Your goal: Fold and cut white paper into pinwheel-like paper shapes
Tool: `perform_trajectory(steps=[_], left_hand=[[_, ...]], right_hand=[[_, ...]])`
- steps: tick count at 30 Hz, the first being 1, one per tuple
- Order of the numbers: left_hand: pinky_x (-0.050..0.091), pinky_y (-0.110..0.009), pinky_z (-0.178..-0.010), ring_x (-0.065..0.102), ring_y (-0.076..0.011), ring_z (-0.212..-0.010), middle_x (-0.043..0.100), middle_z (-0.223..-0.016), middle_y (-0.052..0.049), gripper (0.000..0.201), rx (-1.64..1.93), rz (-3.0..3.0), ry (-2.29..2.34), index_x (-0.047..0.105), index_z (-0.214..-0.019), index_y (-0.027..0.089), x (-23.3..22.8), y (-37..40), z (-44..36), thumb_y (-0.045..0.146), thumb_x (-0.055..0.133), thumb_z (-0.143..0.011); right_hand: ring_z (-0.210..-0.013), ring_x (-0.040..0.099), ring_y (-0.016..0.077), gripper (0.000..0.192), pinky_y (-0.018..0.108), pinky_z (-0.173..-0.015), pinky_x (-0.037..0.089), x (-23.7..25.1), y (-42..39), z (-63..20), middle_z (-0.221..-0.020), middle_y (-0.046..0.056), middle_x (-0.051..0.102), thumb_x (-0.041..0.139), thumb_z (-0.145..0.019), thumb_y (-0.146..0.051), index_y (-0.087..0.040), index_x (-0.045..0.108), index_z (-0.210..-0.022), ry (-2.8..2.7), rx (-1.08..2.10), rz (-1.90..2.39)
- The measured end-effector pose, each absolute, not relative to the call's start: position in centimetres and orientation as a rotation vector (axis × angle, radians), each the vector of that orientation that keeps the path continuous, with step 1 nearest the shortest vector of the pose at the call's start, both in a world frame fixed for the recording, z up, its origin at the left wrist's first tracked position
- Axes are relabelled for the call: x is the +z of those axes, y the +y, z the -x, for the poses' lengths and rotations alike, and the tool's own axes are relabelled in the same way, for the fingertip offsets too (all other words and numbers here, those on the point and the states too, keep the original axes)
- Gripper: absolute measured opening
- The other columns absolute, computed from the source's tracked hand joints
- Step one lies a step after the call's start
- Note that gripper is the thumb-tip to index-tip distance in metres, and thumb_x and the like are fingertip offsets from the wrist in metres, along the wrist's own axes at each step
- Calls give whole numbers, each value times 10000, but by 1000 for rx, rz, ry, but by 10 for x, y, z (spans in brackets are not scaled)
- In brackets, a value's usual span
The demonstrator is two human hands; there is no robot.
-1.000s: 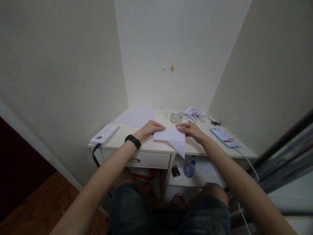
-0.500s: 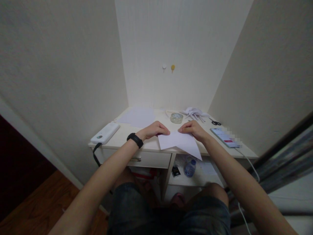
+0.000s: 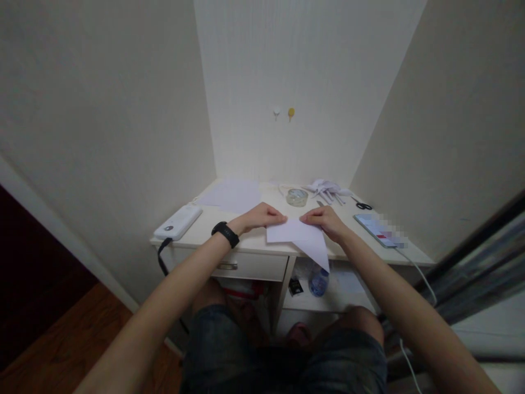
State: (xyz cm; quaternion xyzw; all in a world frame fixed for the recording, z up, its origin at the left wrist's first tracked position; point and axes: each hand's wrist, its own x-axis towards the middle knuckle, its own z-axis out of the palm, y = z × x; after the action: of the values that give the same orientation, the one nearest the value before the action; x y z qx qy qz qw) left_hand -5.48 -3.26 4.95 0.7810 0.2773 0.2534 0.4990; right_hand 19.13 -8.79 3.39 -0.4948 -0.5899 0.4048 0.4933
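Folded paper (image 3: 301,238) lay on the surface (image 3: 246,241), its far edge pinched between left hand (image 3: 262,215) and right hand (image 3: 324,219).

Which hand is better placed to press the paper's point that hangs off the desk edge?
Right hand: it rests on the paper nearest the overhanging point. Left hand holds the far corner.

white paper (image 3: 301,238), cream desk (image 3: 246,246), black wristband (image 3: 225,234), black-handled scissors (image 3: 361,206), wood-brown floor (image 3: 61,350).

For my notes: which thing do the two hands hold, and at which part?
Both hands, left and right, pinch the folded white paper at its far edge; its point overhangs the desk.
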Motion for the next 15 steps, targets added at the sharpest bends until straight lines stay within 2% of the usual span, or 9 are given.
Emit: perform_trajectory(steps=[3,7,12,15], left_hand=[[391,-227,-547,547,-128,-594,694,-661,-47,231,580,-2028,661,789,-736,150,52,-34,41,378,751,-732],[372,-227,-541,527,-126,-583,682,-651,-45,179,520,-2091,606,792,-729,160,54,-33,36,327,729,-741],[359,-228,-544,518,-126,-586,670,-649,-36,170,479,-2149,571,798,-763,162,54,-32,37,316,734,-737],[355,-231,-539,505,-125,-573,659,-633,-31,197,455,-2175,547,797,-762,157,55,-33,41,343,738,-735]], right_hand=[[-583,540,146,258,271,-540,371,42,-88,-188,-631,60,704,815,-545,-374,-153,788,-675,-1628,1009,1213],[-560,510,128,221,249,-511,338,60,-88,-187,-606,37,682,772,-610,-356,-160,801,-707,-1926,1091,1255],[-485,370,83,189,235,-468,231,69,-87,-180,-468,-23,540,742,-649,-343,-157,775,-637,-2048,1108,1232],[-487,373,78,205,231,-476,259,69,-92,-180,-455,-33,509,743,-662,-335,-154,737,-567,-2052,1158,1181]])
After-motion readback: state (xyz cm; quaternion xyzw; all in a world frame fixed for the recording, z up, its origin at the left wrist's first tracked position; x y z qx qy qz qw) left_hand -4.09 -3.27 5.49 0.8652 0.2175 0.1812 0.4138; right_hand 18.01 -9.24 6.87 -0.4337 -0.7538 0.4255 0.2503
